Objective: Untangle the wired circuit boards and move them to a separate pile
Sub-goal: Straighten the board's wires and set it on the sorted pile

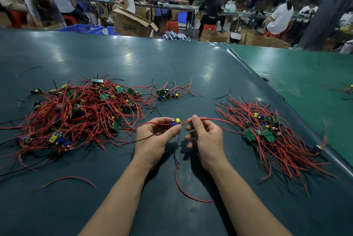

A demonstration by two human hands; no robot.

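Now the risk sits right between the two hands. A small circuit board point(176, 122), with a yellow part and a blue capacitor on top, is pinched at the fingertips of the left hand point(154, 136), while one of its red leads point(208, 119) is nipped between thumb and forefinger of the right hand point(205, 136). If that lead is drawn too sharply, the solder joint at the board could be strained, or the wire torn free. The danger is judged real because the lead runs out toward the sorted pile point(275, 136) just beyond the right hand, and whether its far end is caught among those wires cannot be told.

A second hazard hangs below: a black lead and a long red lead point(183, 188) drop from the board and curl on the mat point(172, 60) between the forearms, where they could be snagged by a wrist as the board is carried across. More red wire trails from under the left hand toward the tangled heap point(76, 115) on that hand's outer side, so the heap could be dragged along if the board is not fully free.

A small loose cluster of boards point(168, 94) lies beyond the hands, apart from both piles.
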